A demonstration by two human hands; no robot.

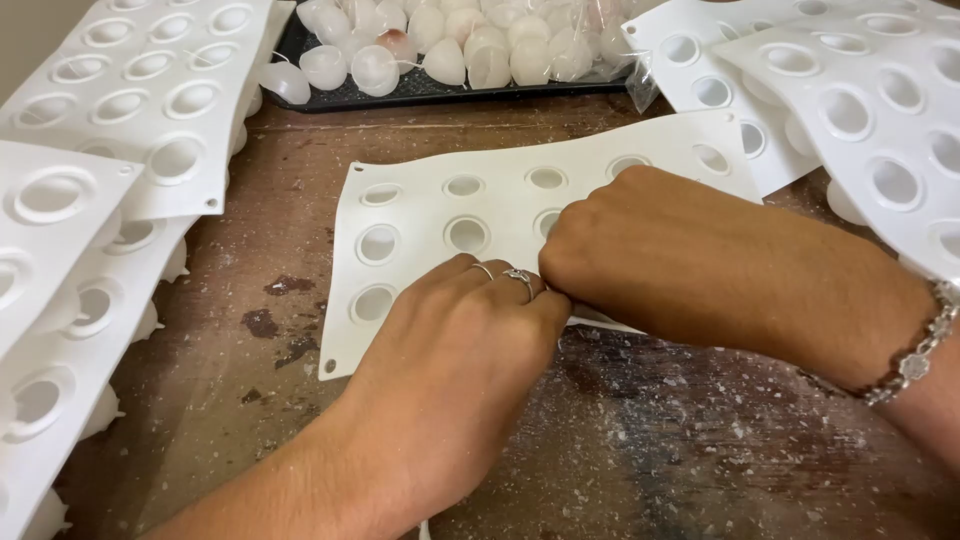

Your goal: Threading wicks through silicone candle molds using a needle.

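Note:
A white silicone mould sheet with round cavities lies flat on the wooden table in front of me. My left hand, with rings on two fingers, presses down on the sheet's near edge with curled fingers. My right hand, a bracelet on its wrist, crosses over and grips the sheet right beside the left hand. Both hands cover the near right part of the mould; what lies under the fingers is hidden.
Stacks of similar white moulds fill the left side, and more moulds lean at the right. A black tray at the back holds several white egg-shaped pieces. White crumbs dust the table.

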